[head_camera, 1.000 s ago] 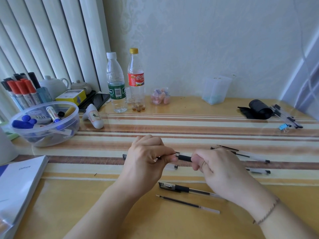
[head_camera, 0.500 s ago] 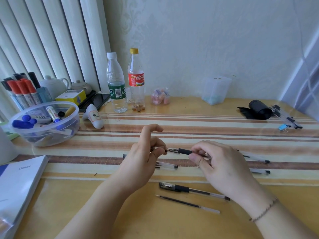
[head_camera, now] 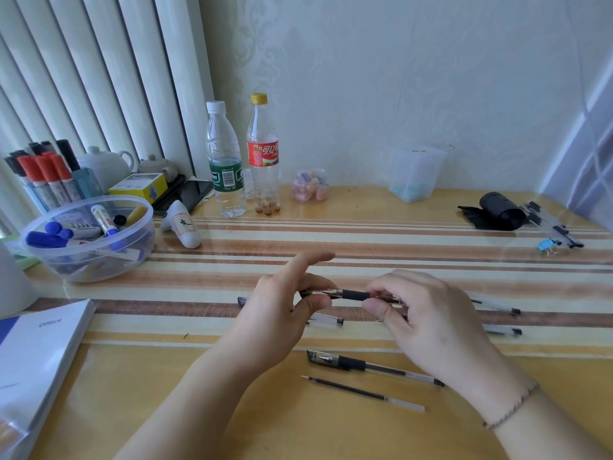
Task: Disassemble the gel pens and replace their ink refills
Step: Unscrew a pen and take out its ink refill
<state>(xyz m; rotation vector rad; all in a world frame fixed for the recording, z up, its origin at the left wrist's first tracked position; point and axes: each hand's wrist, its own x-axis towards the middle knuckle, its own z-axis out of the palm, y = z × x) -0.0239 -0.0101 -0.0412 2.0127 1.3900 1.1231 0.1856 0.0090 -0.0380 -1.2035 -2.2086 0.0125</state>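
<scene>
A gel pen [head_camera: 354, 294] with a black rubber grip is held level above the striped mat, between both hands. My left hand [head_camera: 282, 313] pinches its tip end with thumb and middle finger, the index finger raised. My right hand [head_camera: 421, 317] grips the clear barrel end. Another whole gel pen [head_camera: 368, 365] lies on the desk near me, and a loose dark ink refill [head_camera: 361, 391] lies just in front of it. More pens or refills [head_camera: 497, 307] lie right of my hands, and one clear piece [head_camera: 326, 320] lies under my left hand.
A clear bowl of markers [head_camera: 88, 240] stands at the left, a white booklet [head_camera: 36, 353] at the near left. Two bottles [head_camera: 225, 161] stand at the back. A black roll [head_camera: 499, 210] and more pens [head_camera: 550, 227] sit at the far right.
Both hands lifted slightly with the pen. My left hand's fingers opened from a closed fist to a pinch on the tip end, index finger raised, and the black grip came into view.
</scene>
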